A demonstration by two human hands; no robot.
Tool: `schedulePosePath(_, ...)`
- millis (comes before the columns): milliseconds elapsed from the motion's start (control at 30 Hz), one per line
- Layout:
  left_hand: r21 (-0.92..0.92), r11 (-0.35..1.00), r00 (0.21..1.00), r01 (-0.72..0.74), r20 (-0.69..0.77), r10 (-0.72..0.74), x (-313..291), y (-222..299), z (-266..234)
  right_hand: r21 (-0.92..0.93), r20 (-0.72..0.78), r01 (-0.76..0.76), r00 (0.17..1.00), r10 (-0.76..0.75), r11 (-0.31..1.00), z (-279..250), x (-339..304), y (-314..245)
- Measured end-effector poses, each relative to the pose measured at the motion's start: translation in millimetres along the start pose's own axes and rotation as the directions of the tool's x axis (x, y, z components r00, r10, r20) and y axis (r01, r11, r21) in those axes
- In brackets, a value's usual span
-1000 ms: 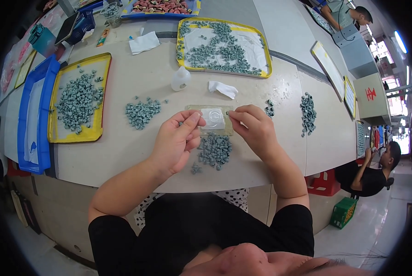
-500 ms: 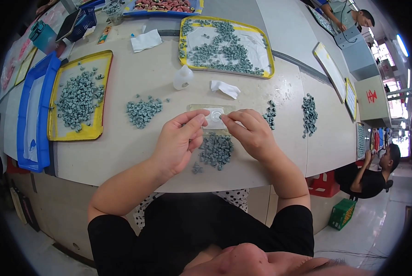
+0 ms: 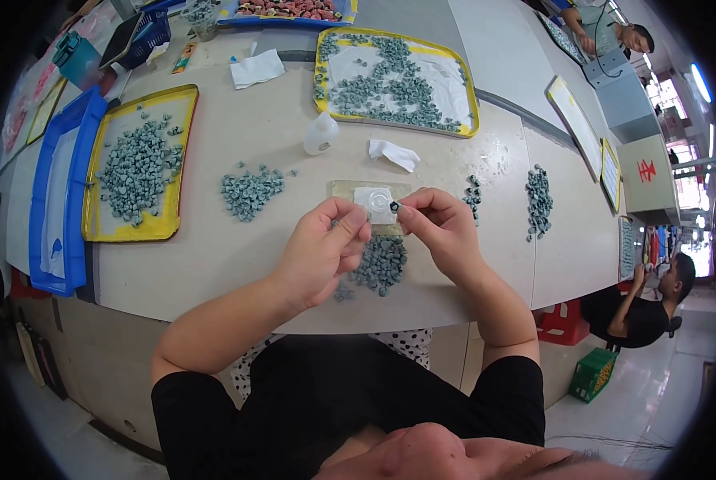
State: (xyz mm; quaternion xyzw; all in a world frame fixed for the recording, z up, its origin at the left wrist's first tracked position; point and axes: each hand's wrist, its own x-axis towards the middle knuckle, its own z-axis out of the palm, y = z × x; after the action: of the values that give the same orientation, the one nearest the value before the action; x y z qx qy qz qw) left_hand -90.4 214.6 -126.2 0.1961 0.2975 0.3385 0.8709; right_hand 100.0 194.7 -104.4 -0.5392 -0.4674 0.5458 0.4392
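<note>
Directions are read from the beige block (image 3: 342, 190) as the centre of a dial, with twelve o'clock pointing away from the person. A small green piece (image 3: 395, 206) is pinched between the thumb and forefinger of the right hand (image 3: 442, 228), at the three o'clock edge of the white pad (image 3: 363, 194); whether the pad is touched by it cannot be told. A clear ring (image 3: 380, 198) is borne by the pad, which is laid on the block. The thumb and forefinger of the left hand (image 3: 322, 244) are brought together at about eight o'clock; whether anything is gripped there cannot be told.

Similar pieces are heaped in a near pile (image 3: 382, 264) at six o'clock, a side pile (image 3: 250, 192) at nine, and a small cluster (image 3: 472, 196) and a long pile (image 3: 539, 204) at three. A white bottle (image 3: 320, 134) is placed at eleven o'clock and a folded tissue (image 3: 394, 154) at one. More pieces are spread on the lined tray (image 3: 444, 84) at twelve, and on the yellow tray (image 3: 130, 233) between nine and ten.
</note>
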Motion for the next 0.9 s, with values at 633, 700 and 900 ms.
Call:
schedulePosePath(633,0.08,0.995,0.997,0.067,0.041,-0.07,-3.5,-2.7,4.2,-0.588,0.342,0.772,0.508,-0.79,0.241,14.8,2.3,11.4)
schedulePosePath(700,0.086,0.994,0.996,0.067,0.046,-0.071,-3.9,-2.3,4.0,-0.588,0.356,0.777,0.497,-0.791,0.224,15.4,2.6,10.8)
schedulePosePath(900,0.258,0.966,1.0,-0.018,0.006,0.017,-8.7,-4.5,8.3,-0.571,0.388,0.792,0.491,-0.78,0.215,18.5,2.8,9.8)
